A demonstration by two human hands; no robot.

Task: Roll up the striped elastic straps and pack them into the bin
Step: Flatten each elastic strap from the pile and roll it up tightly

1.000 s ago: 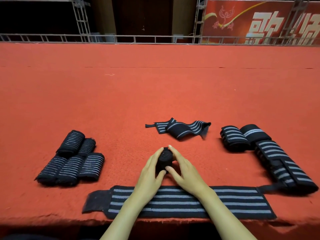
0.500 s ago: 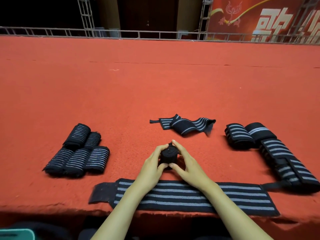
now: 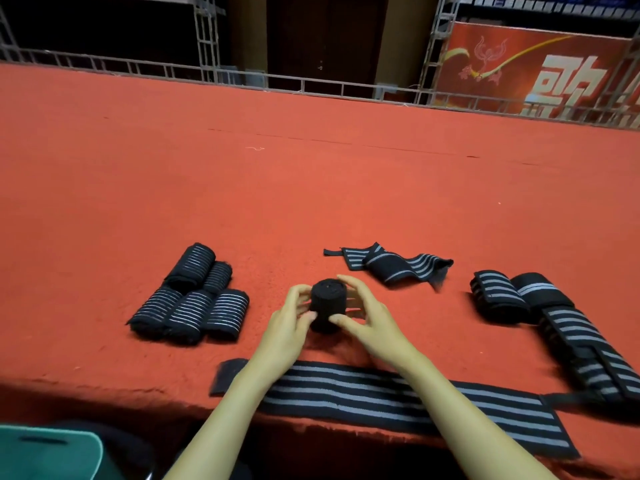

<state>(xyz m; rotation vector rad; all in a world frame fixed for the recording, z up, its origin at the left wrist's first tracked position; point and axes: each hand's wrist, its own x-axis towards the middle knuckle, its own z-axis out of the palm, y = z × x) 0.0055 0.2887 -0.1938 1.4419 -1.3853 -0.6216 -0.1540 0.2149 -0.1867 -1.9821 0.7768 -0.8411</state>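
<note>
Lying flat beneath both wrists: long black grey-striped elastic strap point(image 3: 346, 393). Gripping upright black rolled strap point(image 3: 327, 299) between curled fingers of left hand point(image 3: 287, 327) and right hand point(image 3: 370, 323).

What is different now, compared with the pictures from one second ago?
The left hand and right hand still grip the black roll, seemingly lifted slightly, its end facing up. The camera tipped down, showing a teal bin corner. Rolled straps and flat strap stayed put.
</note>
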